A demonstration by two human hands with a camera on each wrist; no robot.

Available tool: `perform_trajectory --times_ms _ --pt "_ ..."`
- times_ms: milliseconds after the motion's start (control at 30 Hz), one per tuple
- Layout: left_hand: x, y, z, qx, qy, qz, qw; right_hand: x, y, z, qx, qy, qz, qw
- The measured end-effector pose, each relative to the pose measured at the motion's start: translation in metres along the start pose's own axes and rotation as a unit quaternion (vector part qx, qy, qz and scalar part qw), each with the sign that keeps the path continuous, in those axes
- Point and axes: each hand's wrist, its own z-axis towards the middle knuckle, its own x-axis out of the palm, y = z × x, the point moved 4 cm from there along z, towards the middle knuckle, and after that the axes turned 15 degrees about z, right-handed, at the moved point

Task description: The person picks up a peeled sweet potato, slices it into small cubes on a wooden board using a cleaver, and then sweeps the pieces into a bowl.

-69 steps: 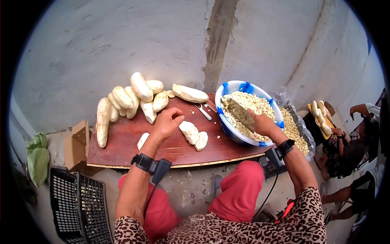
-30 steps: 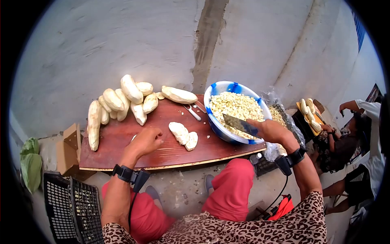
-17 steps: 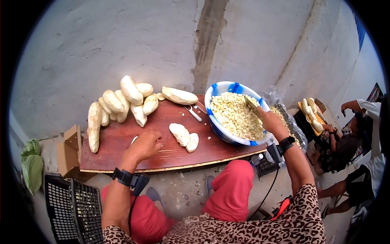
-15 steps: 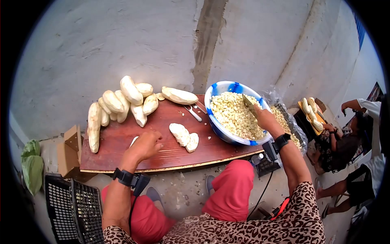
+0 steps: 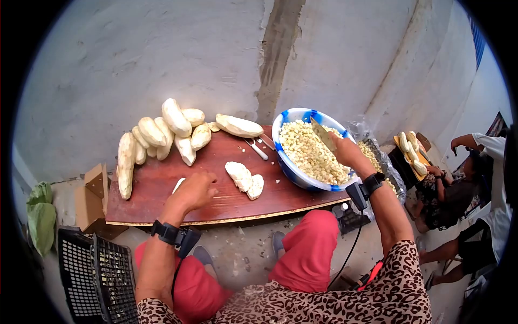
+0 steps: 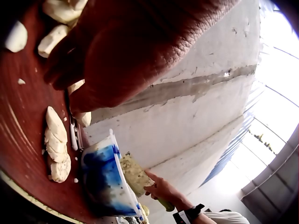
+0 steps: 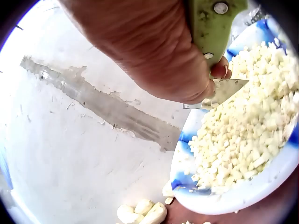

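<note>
My right hand (image 5: pixel 348 151) grips the green handle (image 7: pixel 212 30) of a broad-bladed kitchen knife (image 5: pixel 322 135). The blade is over a white and blue basin (image 5: pixel 291 174) heaped with diced pale pieces (image 5: pixel 307 156). Over the red-brown table (image 5: pixel 162 208) my left hand (image 5: pixel 195 190) hovers with loosely bent fingers, holding nothing. One pale piece (image 5: pixel 178 185) is partly hidden behind that hand. To its right lies a sliced peeled tuber (image 5: pixel 238 175), its slices leaning together.
Several whole peeled tubers (image 5: pixel 154 132) are piled at the table's back left; another tuber (image 5: pixel 240 125) lies behind a white-handled tool (image 5: pixel 259 151). A black crate (image 5: pixel 113 275) and cardboard box (image 5: pixel 91 202) stand at left. More diced pieces fill a plastic-lined container beyond the basin. People sit at far right.
The knife has swung from a low slant across the basin's front to its back, then drifted slightly left. Earlier, the left hand drew back from near the sliced tuber; since then it hardly moves.
</note>
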Motion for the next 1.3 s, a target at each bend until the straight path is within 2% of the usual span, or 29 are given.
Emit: perform_trajectory --times_ms 33,67,167,200,300,433,567,600,700,733,867,1100,1300 --pt "0.0 0.002 -0.001 0.003 -0.004 0.0 1.0 -0.007 -0.005 -0.007 -0.02 -0.009 -0.019 1.0" --pt "0.001 0.004 -0.002 0.002 -0.004 -0.001 1.0 -0.012 -0.01 -0.013 -0.037 0.019 -0.051 0.998" --pt "0.001 0.006 -0.003 -0.001 -0.001 -0.003 1.0 -0.011 -0.013 -0.033 -0.069 0.139 -0.097 0.983" --pt "0.0 0.006 -0.004 -0.003 0.001 -0.002 1.0 -0.025 0.014 -0.054 -0.064 0.145 -0.115 0.981" --pt "-0.001 0.007 -0.006 -0.003 -0.003 -0.009 1.0 -0.03 0.025 -0.082 -0.091 0.192 -0.129 0.969" --pt "-0.002 0.01 -0.008 -0.004 -0.005 -0.015 1.0 -0.045 0.028 -0.109 -0.131 0.167 -0.156 0.965" --pt "0.001 0.016 -0.011 -0.014 0.008 -0.007 1.0 -0.065 0.019 -0.116 -0.073 0.078 -0.139 0.984" --pt "0.0 0.018 -0.011 -0.018 0.015 -0.005 1.0 -0.066 0.016 -0.117 -0.093 0.04 -0.133 0.986" --pt "0.007 0.032 -0.015 -0.028 0.014 -0.007 0.999 -0.056 0.01 -0.122 -0.099 0.047 -0.134 0.985" --pt "0.01 0.038 -0.017 -0.032 0.01 -0.008 0.999 -0.055 0.016 -0.129 -0.131 0.037 -0.137 0.981" --pt "0.013 0.052 -0.022 -0.062 0.019 -0.004 0.998 -0.035 0.034 -0.139 -0.151 -0.067 -0.101 0.981" --pt "0.01 0.057 -0.026 -0.064 -0.003 0.009 0.998 0.021 0.061 -0.167 -0.131 0.003 -0.106 0.986" --pt "0.002 0.053 -0.03 -0.07 0.007 -0.021 0.997 0.035 0.04 -0.209 -0.069 0.022 -0.155 0.985"
